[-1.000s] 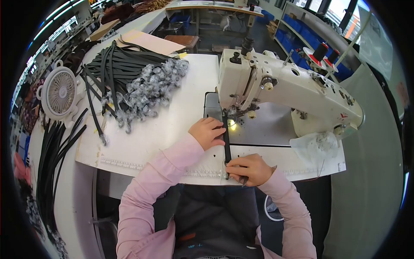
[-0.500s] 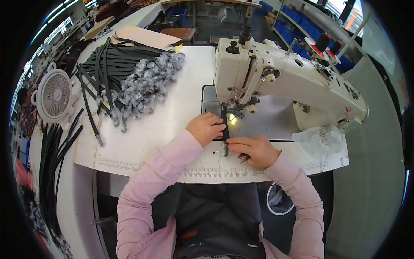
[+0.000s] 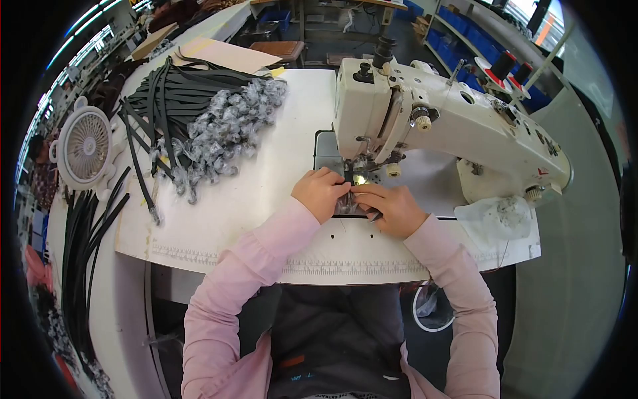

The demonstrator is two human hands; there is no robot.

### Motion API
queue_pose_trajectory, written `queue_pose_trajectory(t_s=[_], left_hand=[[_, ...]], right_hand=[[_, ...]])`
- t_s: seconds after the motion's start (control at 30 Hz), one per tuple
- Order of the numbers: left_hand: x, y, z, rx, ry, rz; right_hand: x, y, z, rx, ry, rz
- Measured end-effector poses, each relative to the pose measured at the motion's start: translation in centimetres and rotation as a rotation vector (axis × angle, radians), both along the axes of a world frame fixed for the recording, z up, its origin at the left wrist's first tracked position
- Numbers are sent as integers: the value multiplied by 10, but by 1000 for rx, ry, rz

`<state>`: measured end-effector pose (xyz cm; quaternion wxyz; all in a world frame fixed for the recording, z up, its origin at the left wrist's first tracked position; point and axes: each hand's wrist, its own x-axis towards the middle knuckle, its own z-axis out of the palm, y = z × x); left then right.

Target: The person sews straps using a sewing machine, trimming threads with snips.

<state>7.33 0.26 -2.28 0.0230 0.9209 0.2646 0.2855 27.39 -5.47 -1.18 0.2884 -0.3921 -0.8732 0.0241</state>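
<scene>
A white sewing machine [image 3: 432, 113] stands on the white table, its lamp lit beside the needle area. Under the presser foot lies the end of a black strap [image 3: 348, 174], with clear plastic wrap [image 3: 345, 203] at its near end. My left hand [image 3: 321, 194] presses the strap from the left, fingers closed on it. From the right, my right hand [image 3: 392, 209] pinches the strap close to the needle, fingertips nearly touching the left ones. A small dark tool [image 3: 375, 215] shows under my right fingers. Most of the strap is hidden by the hands.
Black straps with plastic-wrapped ends [image 3: 193, 100] lie piled at the back left. A white fan [image 3: 86, 143] stands at the far left, above more hanging black straps [image 3: 74, 266]. Thread spools [image 3: 503, 66] stand behind the machine. A crumpled clear bag [image 3: 502, 216] lies at right.
The strap has moved away from me under the needle, so less of it shows. My right hand has moved forward with it and now meets my left hand near the presser foot.
</scene>
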Motion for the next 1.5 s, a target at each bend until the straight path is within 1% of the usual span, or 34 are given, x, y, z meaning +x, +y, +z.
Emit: queue_pose_trajectory(t_s=[0.1, 0.17, 0.23, 0.27, 0.3, 0.33, 0.37, 0.4, 0.43, 0.5, 0.53, 0.57, 0.67, 0.77, 0.83, 0.9, 0.97, 1.07, 1.17, 1.2, 1.27, 1.33, 1.37, 1.47, 1.5], left_hand=[[8, -10, 10, -90, 43, 96], [15, -22, 17, -167, 52, 168], [19, -24, 8, -81, 12, 188], [20, -24, 3, -37, -6, 197], [22, -23, -1, -9, -16, 199], [23, -21, -4, 21, -26, 201], [24, -20, -7, 52, -36, 203], [25, -18, -9, 67, -31, 209], [25, -17, -11, 81, -25, 213], [25, -17, -13, 100, -33, 204], [24, -17, -14, 106, -46, 194], [23, -16, -13, 114, -61, 186], [22, -14, -14, 84, -69, 173], [21, -14, -15, 81, -55, 171], [21, -13, -15, 93, -42, 166], [21, -13, -14, 90, -44, 165], [21, -13, -11, 73, -60, 167], [20, -11, -11, 73, -102, 167], [22, -12, -11, 72, -66, 181], [22, -11, -12, 88, -58, 177], [22, -9, -15, 121, -45, 174], [21, -8, -16, 125, -46, 167], [22, -8, -16, 126, -48, 166], [22, -5, -20, 148, -74, 151], [21, -5, -20, 131, -55, 152]], right_hand=[[1, -12, 4, 39, -9, -107], [4, -41, 27, 73, -26, -216], [24, -63, 51, 249, 109, -338], [44, -72, 61, 386, 178, -430], [80, -79, 70, 643, 103, -564], [117, -83, 80, 662, 377, -758], [141, -82, 104, 616, 887, -822], [192, -79, 125, 745, 1010, -800], [229, -78, 143, 804, 1063, -912], [358, -84, 150, 815, 491, -1427], [435, -90, 144, 662, 144, -1543], [481, -93, 138, 496, -203, -1623], [498, -94, 131, 203, 67, -1324], [488, -98, 121, 36, 68, -1527], [469, -99, 101, 153, 202, -1597], [484, -100, 31, 420, 822, -1302], [432, -102, 11, 347, 1113, -1098], [421, -98, 17, 424, 977, -1354], [401, -99, 62, 465, 776, -1445], [411, -97, 72, 458, 683, -1427], [459, -95, 90, 444, 498, -1381], [512, -98, 98, 233, 292, -1459], [524, -98, 101, 127, 185, -1489], [471, -100, 92, 37, 602, -1545], [465, -102, 74, 153, 784, -1422]])
